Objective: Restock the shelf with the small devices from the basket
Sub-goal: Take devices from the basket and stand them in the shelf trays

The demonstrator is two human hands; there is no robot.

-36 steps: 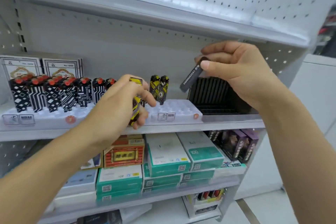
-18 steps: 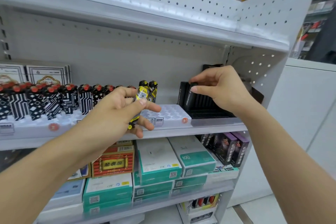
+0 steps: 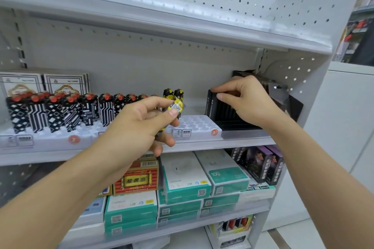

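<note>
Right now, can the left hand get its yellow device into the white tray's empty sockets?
Probably yes: the left hand holds the yellow device just before the white tray, whose near sockets look empty, nothing between.

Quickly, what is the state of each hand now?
Left hand: pinches a yellow-black device.
Right hand: fingers curled on a black device in the black rack.

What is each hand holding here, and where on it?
Left hand pinches a yellow-black device near its labelled top. Right hand grips the top edge of a black device.

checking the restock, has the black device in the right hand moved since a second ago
Yes. The black device went from mid-air down into the black rack.
</note>
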